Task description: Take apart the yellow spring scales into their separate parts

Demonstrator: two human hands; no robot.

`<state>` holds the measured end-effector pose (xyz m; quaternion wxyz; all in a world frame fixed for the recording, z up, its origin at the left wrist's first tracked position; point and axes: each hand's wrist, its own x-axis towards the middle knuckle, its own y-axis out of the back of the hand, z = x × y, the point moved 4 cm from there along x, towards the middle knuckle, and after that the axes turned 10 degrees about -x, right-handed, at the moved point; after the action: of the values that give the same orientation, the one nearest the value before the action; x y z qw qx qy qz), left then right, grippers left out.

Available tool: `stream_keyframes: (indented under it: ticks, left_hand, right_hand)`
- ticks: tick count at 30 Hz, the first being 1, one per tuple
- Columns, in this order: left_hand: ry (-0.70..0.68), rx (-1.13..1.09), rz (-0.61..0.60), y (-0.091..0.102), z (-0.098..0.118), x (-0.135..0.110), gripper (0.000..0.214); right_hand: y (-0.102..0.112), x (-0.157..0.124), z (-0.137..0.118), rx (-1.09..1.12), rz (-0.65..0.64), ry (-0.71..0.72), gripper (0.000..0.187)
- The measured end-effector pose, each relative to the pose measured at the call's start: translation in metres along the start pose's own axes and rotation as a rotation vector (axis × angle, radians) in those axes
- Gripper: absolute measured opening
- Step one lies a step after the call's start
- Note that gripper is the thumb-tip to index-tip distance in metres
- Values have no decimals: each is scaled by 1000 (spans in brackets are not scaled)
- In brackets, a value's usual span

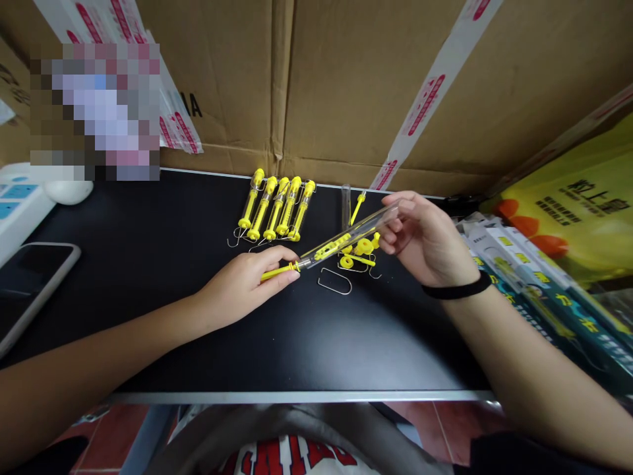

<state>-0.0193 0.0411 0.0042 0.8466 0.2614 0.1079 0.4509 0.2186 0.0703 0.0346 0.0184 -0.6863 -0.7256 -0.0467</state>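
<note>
Clear tube (357,231) | left hand (250,280) pinching yellow rod (275,272) — right hand (428,231) pinching tube's end | black tabletop (297,349) — cardboard (346,86) behind

Behind the black table (346,349) stands taped brown cardboard (341,86); beneath the table lies red floor (116,432), seemingly tiled.

The left fingers (283,254) pinch a yellow rod (273,272), the right fingers (388,247) a clear tube (372,225).
</note>
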Motion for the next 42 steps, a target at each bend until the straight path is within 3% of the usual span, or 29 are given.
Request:
stream_keyframes:
  ticks: [7,14,18,20,23,26,29,32,37,40,42]
  left_hand:
    - [-19,-128,41,0,1,0,27]
    - [36,-367,39,-3,-2,1,29]
    - [34,-473,8,-5,-1,0,26]
    - [27,-489,1,-6,0,0,25]
    - [27,-482,-8,-6,1,0,23]
    - [22,-460,-20,-7,3,-1,22]
    - [25,-428,-39,-8,3,-3,21]
    - [28,-411,-49,-9,2,-3,22]
    - [14,-413,-49,-9,2,-1,21]
    - [15,-415,-53,-9,2,-1,21]
    - [27,-404,-55,-9,2,-2,22]
  right_hand:
    - [31,15,-8,10,33,24,10]
    - [65,25,-18,79,268,119,8]
    - [81,30,-13,-251,435,100,29]
    - [85,35,-1,-447,414,1,33]
    - [87,43,25,-589,311,-153,17]
    - [91,49,47,-750,222,-228,35]
    - [99,54,58,-903,194,-184,53]
    - [102,57,61,-1135,161,-34,64]
    - [97,55,58,-1348,161,118,59]
    - [97,51,51,-1459,177,112,58]
    - [101,48,48,-1546,159,21,59]
